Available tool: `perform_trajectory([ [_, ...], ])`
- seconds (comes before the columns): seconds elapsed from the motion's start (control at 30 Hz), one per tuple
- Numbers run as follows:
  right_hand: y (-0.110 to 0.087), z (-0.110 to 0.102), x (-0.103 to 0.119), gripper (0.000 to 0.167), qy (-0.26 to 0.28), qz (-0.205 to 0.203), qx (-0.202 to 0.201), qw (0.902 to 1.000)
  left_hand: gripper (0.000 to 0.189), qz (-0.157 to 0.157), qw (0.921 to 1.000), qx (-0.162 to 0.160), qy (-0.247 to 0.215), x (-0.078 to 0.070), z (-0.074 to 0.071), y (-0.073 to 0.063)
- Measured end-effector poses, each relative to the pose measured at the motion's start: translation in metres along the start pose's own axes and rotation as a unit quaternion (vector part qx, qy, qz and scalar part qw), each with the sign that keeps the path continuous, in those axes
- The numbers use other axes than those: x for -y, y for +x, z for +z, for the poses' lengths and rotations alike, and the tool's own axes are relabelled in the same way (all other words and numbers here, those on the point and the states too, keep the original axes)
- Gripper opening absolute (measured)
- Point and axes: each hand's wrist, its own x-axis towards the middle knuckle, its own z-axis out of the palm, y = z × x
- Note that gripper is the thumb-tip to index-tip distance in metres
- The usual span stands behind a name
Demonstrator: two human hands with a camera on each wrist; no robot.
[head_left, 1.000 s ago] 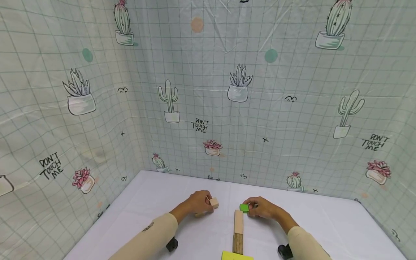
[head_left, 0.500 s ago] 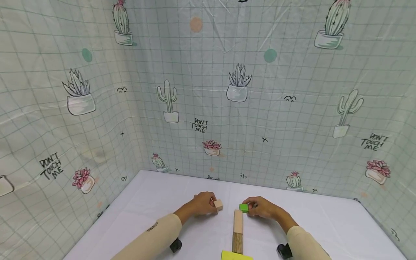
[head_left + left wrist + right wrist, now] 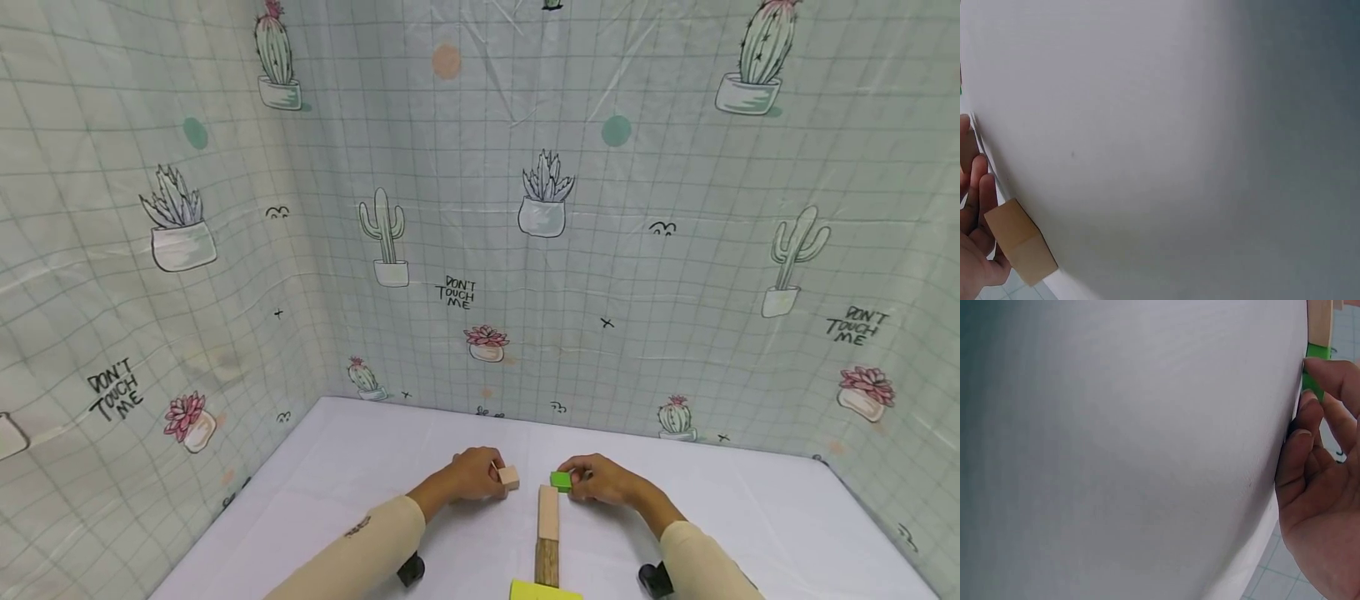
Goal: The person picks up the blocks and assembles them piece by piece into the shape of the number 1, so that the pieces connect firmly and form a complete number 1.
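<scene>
Bare hands: two; the left hand (image 3: 477,473) and the right hand (image 3: 602,480) reach over the white table (image 3: 360,433), near each other but apart.
Left grip: curled fingers pinch a small pale block (image 3: 508,477), which sits just left of the far end of the row.
Right grip: curled fingertips pinch the green block (image 3: 560,481), at the far end of the row.
Row: three, running far to near: a long pale block (image 3: 548,512), a dark-grained block (image 3: 547,562) and a wide yellow block (image 3: 545,591) cut off by the lower edge of the head view.
Block count: five in the head view, six with the left wrist view.
Left wrist view only: a wooden block (image 3: 1021,242) lies beside the palm, hidden from the head camera; whether the hand holds it or the table bears it, I cannot tell.
Right wrist view only: the end of a pale wooden piece appears to meet the green block, a join that is less clear from the head.
Clothing: two cream sleeves (image 3: 378,542), the left bearing a dark mark.
Near the forearms: two black devices (image 3: 411,570).
Backdrop: gridded cloth (image 3: 465,150); the head view shows "DON'T TOUCH ME" three times, the wrist views only scraps of grid.
</scene>
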Motion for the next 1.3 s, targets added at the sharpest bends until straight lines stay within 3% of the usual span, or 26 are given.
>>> perform_trajectory([
  [0.23,0.001,0.0,0.0,0.036,-0.01,0.002,0.0,0.9999,0.023,-0.011,0.9998,0.005,-0.017,-0.008,0.001,-0.001],
  [0.6,0.0,-0.001,0.001,0.036,-0.017,0.006,-0.004,0.9998,0.022,-0.003,0.9992,0.015,-0.038,-0.011,0.005,0.003],
  [1.3,-0.002,0.0,0.003,0.035,-0.01,0.008,-0.005,0.9999,0.021,-0.003,0.9998,0.015,-0.012,-0.017,0.011,0.011],
])
